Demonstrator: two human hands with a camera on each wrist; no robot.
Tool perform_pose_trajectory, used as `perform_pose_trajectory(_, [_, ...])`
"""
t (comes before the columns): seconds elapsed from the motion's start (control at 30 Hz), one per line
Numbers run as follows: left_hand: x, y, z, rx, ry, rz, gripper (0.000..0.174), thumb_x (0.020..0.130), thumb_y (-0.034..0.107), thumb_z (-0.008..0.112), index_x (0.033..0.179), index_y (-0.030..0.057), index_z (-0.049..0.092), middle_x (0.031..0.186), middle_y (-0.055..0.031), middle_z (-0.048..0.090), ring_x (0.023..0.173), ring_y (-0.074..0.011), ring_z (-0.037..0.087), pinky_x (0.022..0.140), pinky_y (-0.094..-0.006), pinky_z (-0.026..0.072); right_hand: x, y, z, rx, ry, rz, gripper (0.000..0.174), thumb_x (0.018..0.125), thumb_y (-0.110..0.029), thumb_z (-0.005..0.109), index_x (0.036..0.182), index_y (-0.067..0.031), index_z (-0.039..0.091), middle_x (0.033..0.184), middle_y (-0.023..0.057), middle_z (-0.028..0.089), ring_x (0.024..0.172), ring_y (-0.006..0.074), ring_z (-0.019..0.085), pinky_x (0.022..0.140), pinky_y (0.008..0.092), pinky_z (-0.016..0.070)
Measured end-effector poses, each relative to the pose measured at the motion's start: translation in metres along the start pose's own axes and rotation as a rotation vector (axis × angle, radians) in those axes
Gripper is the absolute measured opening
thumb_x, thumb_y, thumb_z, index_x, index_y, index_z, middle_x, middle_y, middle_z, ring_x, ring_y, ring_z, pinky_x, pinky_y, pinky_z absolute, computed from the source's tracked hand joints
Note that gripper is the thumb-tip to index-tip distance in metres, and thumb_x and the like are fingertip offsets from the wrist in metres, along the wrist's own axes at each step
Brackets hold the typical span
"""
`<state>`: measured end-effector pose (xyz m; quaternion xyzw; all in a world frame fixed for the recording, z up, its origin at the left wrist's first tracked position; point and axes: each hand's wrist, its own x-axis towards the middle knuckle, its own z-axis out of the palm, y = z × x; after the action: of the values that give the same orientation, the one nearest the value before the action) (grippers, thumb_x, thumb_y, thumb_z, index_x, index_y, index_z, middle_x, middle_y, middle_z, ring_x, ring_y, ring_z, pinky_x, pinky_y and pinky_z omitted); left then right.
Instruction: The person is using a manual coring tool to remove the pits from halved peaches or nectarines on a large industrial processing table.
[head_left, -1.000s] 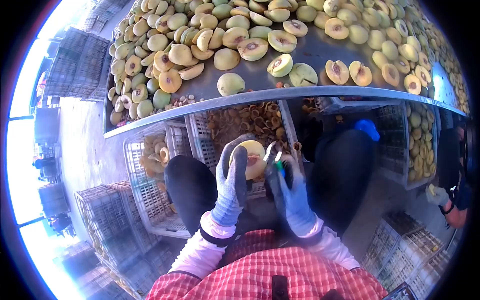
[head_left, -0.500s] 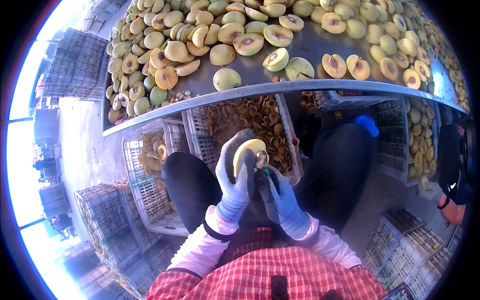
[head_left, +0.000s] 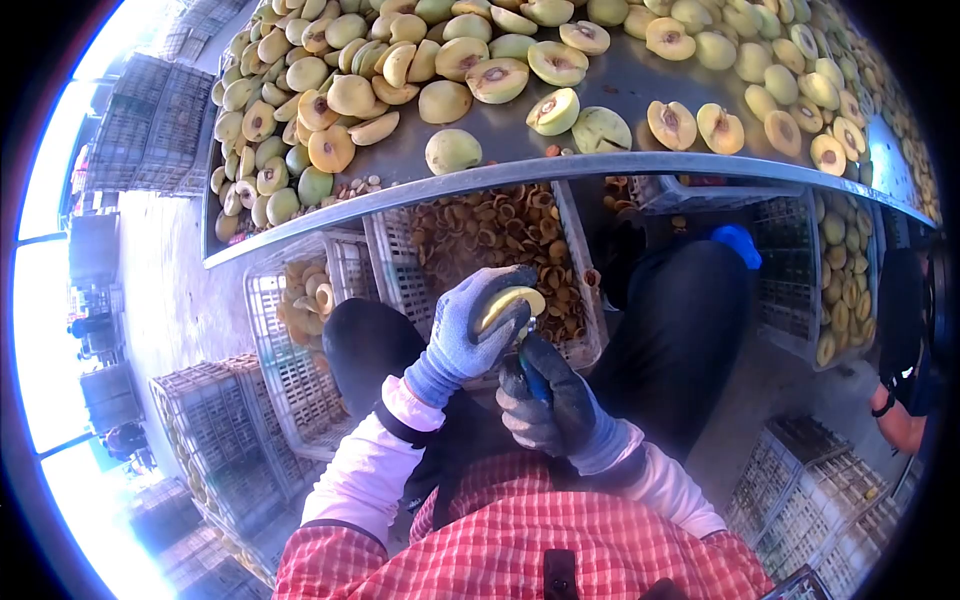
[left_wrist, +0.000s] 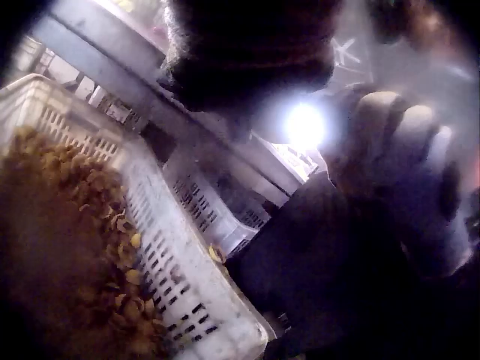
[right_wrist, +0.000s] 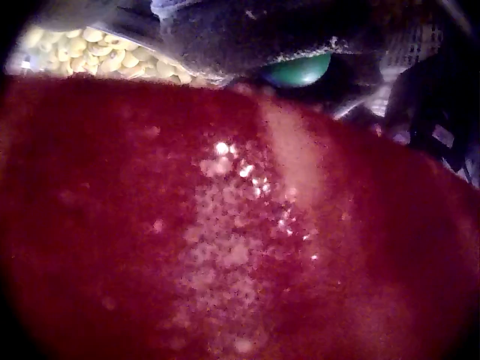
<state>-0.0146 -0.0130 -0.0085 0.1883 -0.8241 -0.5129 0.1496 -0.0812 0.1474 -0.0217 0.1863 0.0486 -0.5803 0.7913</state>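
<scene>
In the head view my gloved left hand grips a yellow peach half, which is tilted so that mostly its edge shows. My gloved right hand curls round the blue-green handle of a small metal-tipped pitting tool, its tip right at the half's lower edge. The cut face is largely hidden by the left fingers. In the right wrist view a green handle end pokes out below the dark glove. The left wrist view shows the right hand's pale knuckles beside a bright glare.
A metal-edged table heaped with peach halves stands ahead. Under it, a white crate holds brown scooped pieces. Another crate stands by the left knee, and stacked crates lie farther left. Another person's arm reaches in at right.
The left hand has rolled over, turning the peach half's face from view. The right hand has turned, its fingers now wrapped round the handle, and the tool has come up to the half.
</scene>
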Motion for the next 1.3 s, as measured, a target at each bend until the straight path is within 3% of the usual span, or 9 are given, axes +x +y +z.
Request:
perform_pose_trajectory(0.2, [-0.002,-0.008,-0.006,0.325,0.052,0.319,0.047,0.07,0.016,0.074,0.113,0.0033,0.06,0.089,-0.0126,0.064,0.071,-0.0307,0.065,0.061,-0.0344,0.0525,0.007,0.004,-0.016,0.227,-0.249,0.155,0.049,0.096,-0.055,0.038,0.086,-0.0103,0.055,0.056,-0.0013,0.037,0.042,0.0092,0.036,0.037,0.0228,0.0295])
perform_pose_trajectory(0.3, [0.002,-0.002,-0.013,0.419,0.026,0.427,0.048,0.068,0.017,0.074,0.112,0.0035,0.061,0.088,-0.0125,0.064,0.071,-0.031,0.065,0.062,-0.0342,0.0527,0.008,0.003,-0.014,0.303,-0.265,0.192,0.047,0.097,-0.054,0.038,0.086,-0.0104,0.053,0.056,-0.0019,0.036,0.042,0.0087,0.036,0.037,0.0226,0.0292])
perform_pose_trajectory(0.5, [-0.025,-0.013,0.02,-0.622,0.12,-0.388,0.032,0.09,0.024,0.062,0.111,-0.0002,0.061,0.093,-0.0051,0.064,0.078,-0.0093,0.06,0.071,-0.0242,0.051,0.009,0.007,-0.018,0.109,-0.169,0.096,0.049,0.096,-0.056,0.039,0.087,-0.0107,0.056,0.055,-0.0001,0.04,0.037,0.0097,0.035,0.034,0.022,0.0294])
perform_pose_trajectory(0.77, [-0.021,-0.01,0.012,-0.571,0.068,-0.342,0.036,0.092,0.03,0.06,0.115,0.0021,0.059,0.094,-0.0046,0.064,0.082,-0.0097,0.061,0.074,-0.0243,0.0508,0.003,0.003,-0.002,-0.071,-0.008,0.055,0.046,0.096,-0.054,0.04,0.081,-0.012,0.053,0.055,-0.0019,0.04,0.04,0.0089,0.036,0.037,0.0223,0.0288])
perform_pose_trajectory(0.83, [-0.017,0.0,0.006,-0.735,0.064,-0.431,0.035,0.092,0.029,0.061,0.116,0.0027,0.059,0.095,-0.0046,0.065,0.083,-0.0099,0.061,0.074,-0.0242,0.0507,0.014,0.007,-0.027,0.864,0.034,0.285,0.046,0.096,-0.054,0.04,0.08,-0.0125,0.053,0.054,-0.0021,0.039,0.04,0.0088,0.035,0.037,0.0223,0.0283])
perform_pose_trajectory(0.9, [-0.02,0.002,0.004,-0.771,0.089,-0.474,0.033,0.092,0.026,0.06,0.116,0.0031,0.059,0.095,-0.0044,0.065,0.082,-0.0102,0.061,0.073,-0.0243,0.0508,0.014,0.011,-0.035,0.79,0.078,0.272,0.047,0.096,-0.054,0.041,0.079,-0.0124,0.052,0.054,-0.0021,0.038,0.04,0.0087,0.035,0.037,0.0226,0.0285])
perform_pose_trajectory(0.97, [-0.019,-0.002,0.002,-0.479,0.118,-0.272,0.035,0.087,0.023,0.065,0.114,0.0022,0.06,0.094,-0.0071,0.066,0.082,-0.0136,0.063,0.073,-0.0268,0.0516,0.005,0.007,0.011,-0.296,0.1,-0.009,0.048,0.096,-0.055,0.041,0.078,-0.0116,0.051,0.055,-0.002,0.038,0.04,0.0087,0.035,0.037,0.0231,0.0296])
perform_pose_trajectory(1.17, [-0.012,-0.011,0.005,0.081,0.102,0.165,0.038,0.075,0.016,0.074,0.108,0.0007,0.062,0.092,-0.0135,0.068,0.082,-0.0225,0.068,0.074,-0.0307,0.0525,0.004,0.01,-0.01,0.25,-0.255,0.181,0.049,0.096,-0.056,0.038,0.084,-0.0103,0.053,0.054,-0.0012,0.037,0.038,0.0082,0.033,0.033,0.0218,0.0278])
perform_pose_trajectory(1.3, [-0.014,-0.014,0.017,-0.085,0.158,-0.001,0.036,0.075,0.016,0.074,0.106,0.0012,0.063,0.091,-0.0128,0.068,0.08,-0.0213,0.068,0.07,-0.03,0.0528,0.003,0.007,-0.01,0.269,-0.246,0.175,0.05,0.096,-0.056,0.038,0.083,-0.0098,0.052,0.055,-0.0008,0.038,0.038,0.0089,0.034,0.033,0.0224,0.0288])
